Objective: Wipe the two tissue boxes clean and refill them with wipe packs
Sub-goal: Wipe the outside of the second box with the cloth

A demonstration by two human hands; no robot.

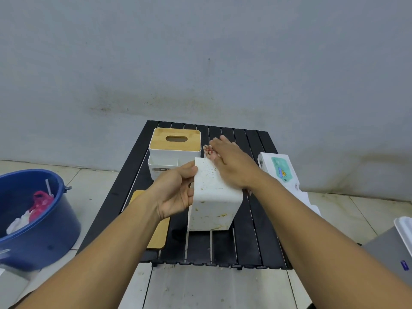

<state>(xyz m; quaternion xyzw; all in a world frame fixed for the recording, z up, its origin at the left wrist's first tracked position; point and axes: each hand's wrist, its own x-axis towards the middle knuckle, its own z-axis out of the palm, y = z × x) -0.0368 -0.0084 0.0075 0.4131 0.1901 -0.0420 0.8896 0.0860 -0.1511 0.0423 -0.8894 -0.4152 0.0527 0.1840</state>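
Black slatted table [252,219] under a grey wall [200,63]: a stained white tissue box [211,206] stands tipped mid-table, left hand [174,195] gripping its edge, right hand [234,166] flat on top, perhaps over a wipe [209,150]. Bamboo-lidded box [175,141] behind; wipe pack [281,172] right.

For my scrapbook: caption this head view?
Left hand grips a stained tissue box; right hand presses a cloth on it.

Between our left hand [176,192] and right hand [231,166] we see a white box [211,204] speckled yellow-brown. Beyond the left hand, a second white box [171,156] bears a tan lid [175,139]; beneath both hands, the table [245,237] is black and slatted.
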